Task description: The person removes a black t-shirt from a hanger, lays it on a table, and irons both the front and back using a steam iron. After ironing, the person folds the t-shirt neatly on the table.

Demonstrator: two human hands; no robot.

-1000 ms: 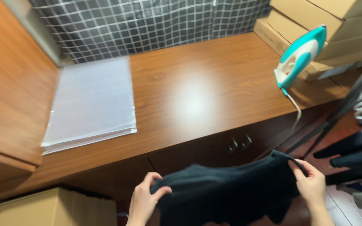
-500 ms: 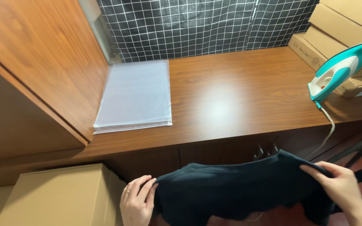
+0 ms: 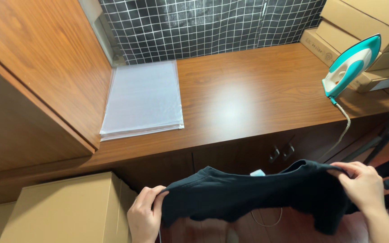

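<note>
Here both hands pinch a black shirt (image 3: 248, 193) stretched between them: left hand (image 3: 144, 216) and right hand (image 3: 361, 184) have fingers closed on its ends. Beyond the fingers, past the tabletop (image 3: 248, 99) edge, lies bare wood between plastic bags (image 3: 144, 101) and iron (image 3: 350, 65). Beside the left fingers sits a closed box (image 3: 64, 209).

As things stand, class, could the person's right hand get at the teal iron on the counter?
Probably not at once: the right hand grips the black garment, stretched across to the left hand. The teal iron stands upright past it with bare counter around.
</note>
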